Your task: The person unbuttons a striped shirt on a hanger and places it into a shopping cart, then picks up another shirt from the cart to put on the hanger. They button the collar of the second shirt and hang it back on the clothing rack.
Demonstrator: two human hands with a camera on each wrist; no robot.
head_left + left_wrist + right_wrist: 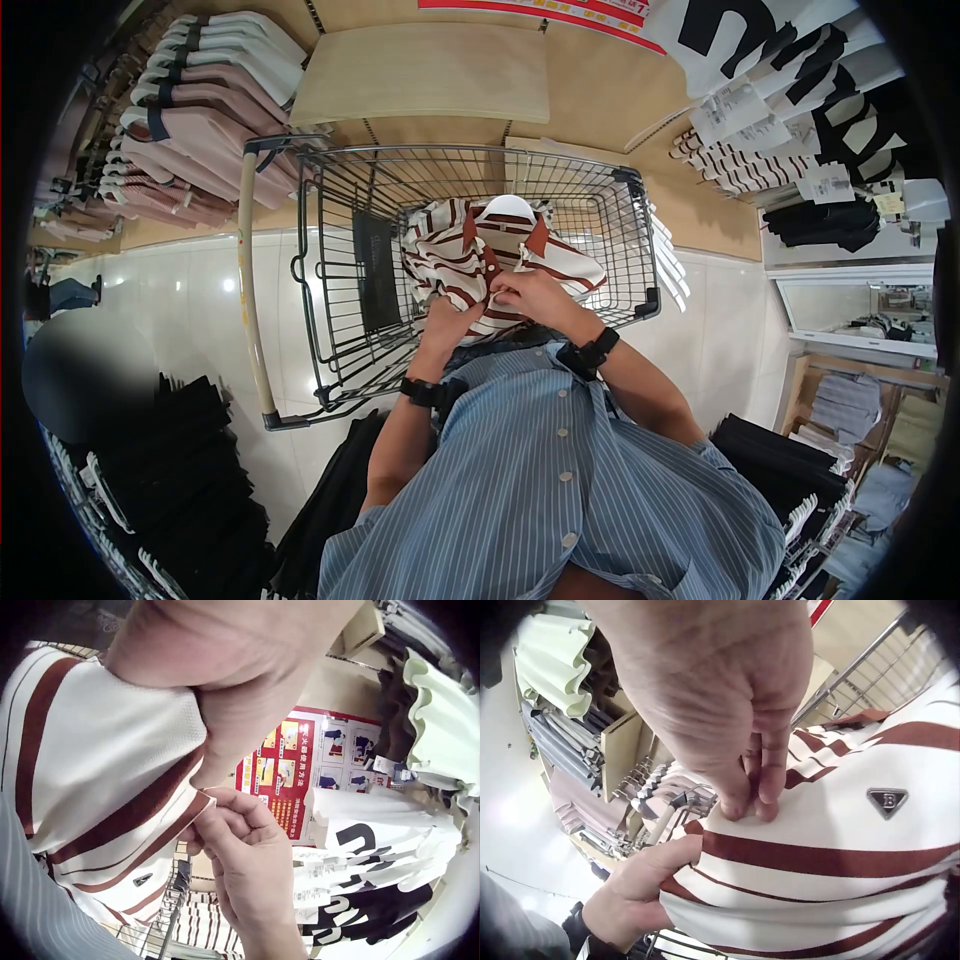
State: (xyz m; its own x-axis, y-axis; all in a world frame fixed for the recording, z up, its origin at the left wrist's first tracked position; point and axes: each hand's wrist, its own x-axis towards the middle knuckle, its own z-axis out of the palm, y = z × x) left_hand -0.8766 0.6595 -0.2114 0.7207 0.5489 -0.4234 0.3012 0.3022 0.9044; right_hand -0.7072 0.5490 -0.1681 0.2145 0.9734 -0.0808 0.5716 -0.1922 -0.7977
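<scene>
A white shirt with brown stripes and a brown collar (505,250) lies over the shopping cart in front of me, its collar pointing away. A white piece (510,208) shows inside the neck. My left hand (450,325) grips the shirt's front edge, thumb on top in the right wrist view. Just beside it, my right hand (545,298) pinches the same edge between thumb and fingertips, as the left wrist view shows too. A small dark triangular badge (888,801) with a letter B sits on the shirt front. Some fingers are hidden behind cloth.
The wire shopping cart (580,170) has its handle (248,280) to the left. Pink and white tops (190,130) hang at the back left, printed shirts (740,110) at the right. Black garments (180,480) hang close on both sides. A person (70,295) stands far left.
</scene>
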